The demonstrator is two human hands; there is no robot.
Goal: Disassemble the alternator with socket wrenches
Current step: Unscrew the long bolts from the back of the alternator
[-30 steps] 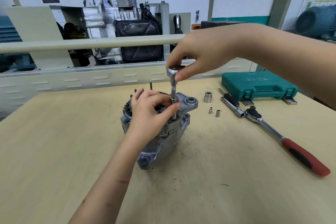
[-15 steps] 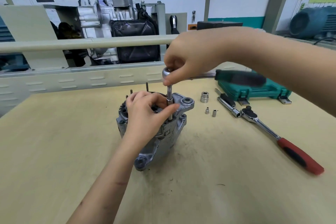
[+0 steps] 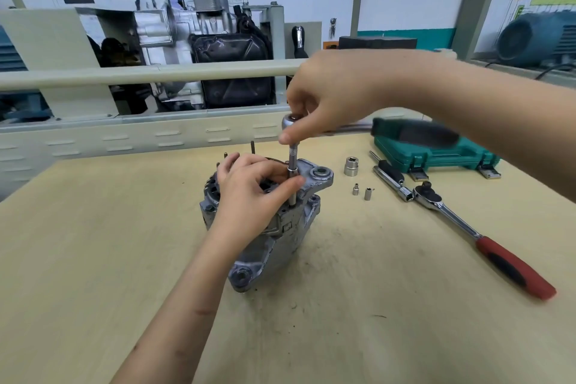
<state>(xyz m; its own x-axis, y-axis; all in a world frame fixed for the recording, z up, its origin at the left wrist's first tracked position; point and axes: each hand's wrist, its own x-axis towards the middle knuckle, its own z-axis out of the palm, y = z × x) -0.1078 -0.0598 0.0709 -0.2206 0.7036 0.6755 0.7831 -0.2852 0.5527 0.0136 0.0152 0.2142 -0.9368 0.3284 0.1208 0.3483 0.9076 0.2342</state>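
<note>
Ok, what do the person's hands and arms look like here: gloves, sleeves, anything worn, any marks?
Both hands are bare: no gloves, rings or watch visible on the left hand or right hand. No sleeves show; both forearms are uncovered up to the frame edge. The left forearm carries a few small reddish scratch marks. The fingers have short nails.

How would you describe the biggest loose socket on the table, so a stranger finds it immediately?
Start at the green tool case on the table's far right. Just left of it stands the large socket, upright and alone. It is much wider than the two small sockets nearer the camera.
</note>
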